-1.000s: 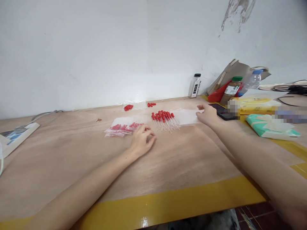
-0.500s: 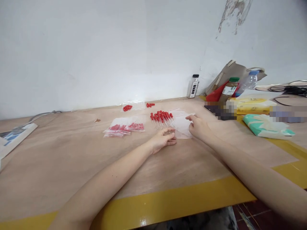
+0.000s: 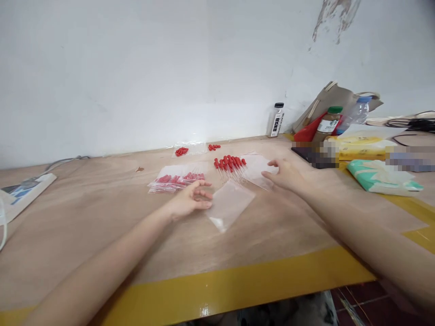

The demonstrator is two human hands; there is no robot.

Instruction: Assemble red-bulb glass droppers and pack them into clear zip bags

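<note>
My left hand (image 3: 192, 200) is open with its fingers apart, just left of a clear plastic bag (image 3: 231, 204) that lies flat on the table; its thumb is close to the bag's left corner. Beyond that bag are several droppers (image 3: 229, 163) with red bulbs and thin clear stems, laid side by side. My right hand (image 3: 285, 175) hovers at the right edge of more clear bags (image 3: 256, 168), thumb and forefinger parted and nothing visible between them. Filled bags (image 3: 175, 179) with red bulbs inside are stacked beyond my left hand.
Red bulbs on a bag (image 3: 181, 151) and a small loose group (image 3: 214, 147) lie near the wall. A black-capped bottle (image 3: 277, 120), a green-capped bottle (image 3: 328, 124), a dark flat object (image 3: 306, 156) and a tissue pack (image 3: 380, 176) stand right. A power strip (image 3: 32, 192) lies left.
A clear bag has come away from the others and now lies in front of the droppers. My left hand has moved left and opened. My right hand has shifted slightly, its fingers lower.
</note>
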